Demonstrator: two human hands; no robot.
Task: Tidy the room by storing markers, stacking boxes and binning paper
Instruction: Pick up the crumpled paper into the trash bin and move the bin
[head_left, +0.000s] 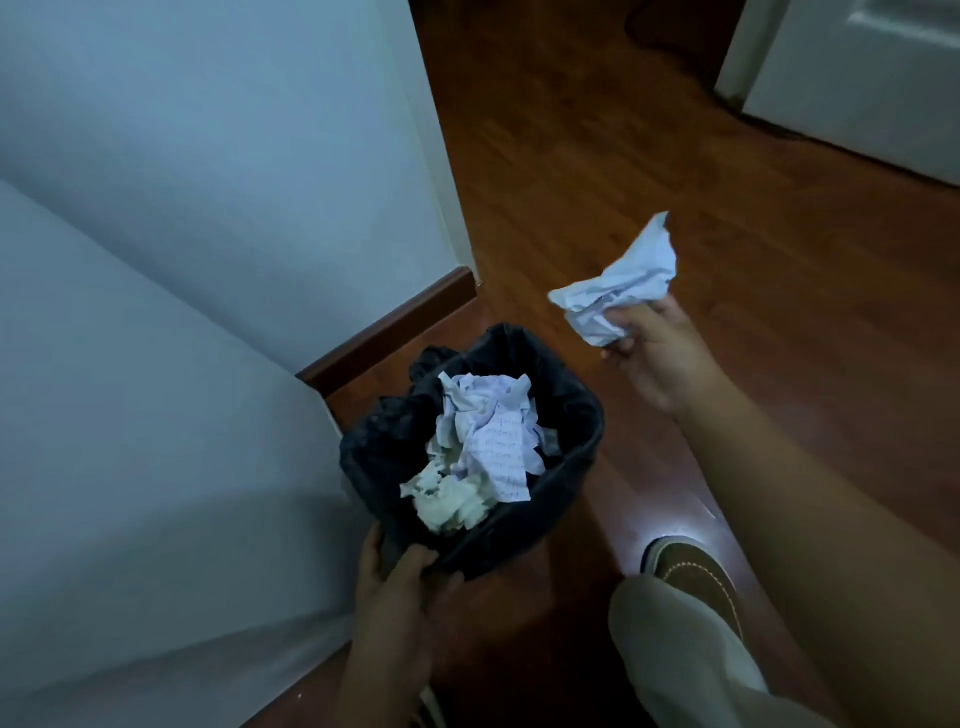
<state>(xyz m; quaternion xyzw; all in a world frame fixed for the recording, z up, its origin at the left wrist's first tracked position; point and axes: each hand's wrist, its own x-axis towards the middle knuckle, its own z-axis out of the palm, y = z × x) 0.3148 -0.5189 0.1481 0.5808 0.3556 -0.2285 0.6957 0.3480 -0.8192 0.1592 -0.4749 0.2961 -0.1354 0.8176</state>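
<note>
A small bin (571, 415) lined with a black bag stands on the wooden floor beside the wall corner. Inside it lie crumpled paper sheets (493, 431), one with handwriting, and a pale tissue wad (447, 501). My left hand (400, 577) grips the bin's near rim, thumb over the edge. My right hand (649, 348) is raised to the right of the bin and above floor level, holding a crumpled white paper ball (618, 291) between its fingers.
A white sheeted bed (130, 441) fills the left side, touching the bin's left. A pale wall (234, 156) with a brown skirting board (395, 322) stands behind. A white door (857, 78) is at the top right. My shoe (696, 577) and trouser leg are at the bottom right.
</note>
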